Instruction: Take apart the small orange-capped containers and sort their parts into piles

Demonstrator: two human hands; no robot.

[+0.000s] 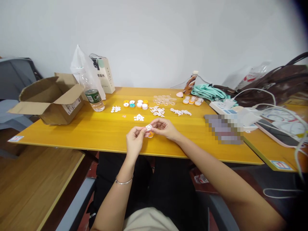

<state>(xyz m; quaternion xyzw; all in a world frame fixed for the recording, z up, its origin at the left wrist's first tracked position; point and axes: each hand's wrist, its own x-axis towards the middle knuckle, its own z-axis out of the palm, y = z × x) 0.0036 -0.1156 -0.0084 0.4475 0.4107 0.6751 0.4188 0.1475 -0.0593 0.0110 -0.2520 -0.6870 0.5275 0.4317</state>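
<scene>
Near the front of the table, a small white openwork plastic piece (149,127) is pinched between the fingertips of my left hand (135,138) and my right hand (165,128). Just below it shows an orange part (151,134), partly hidden by my fingers; whether it is held or rests on the table I cannot tell. Beyond my hands lie a pile of similar white openwork pieces (157,111), small white discs (139,117) and a row of white linked-looking pieces (180,112). Round white, orange and teal parts (132,105) stand farther back on the left.
Clear rings (166,100) and orange-white assembled pieces (192,100) lie at the back. An opened cardboard box (57,112) and a water bottle (94,96) stand left. A blurred-out flat object (223,130), a power strip (221,107) and cables occupy the right. White pegs (115,109) lie left.
</scene>
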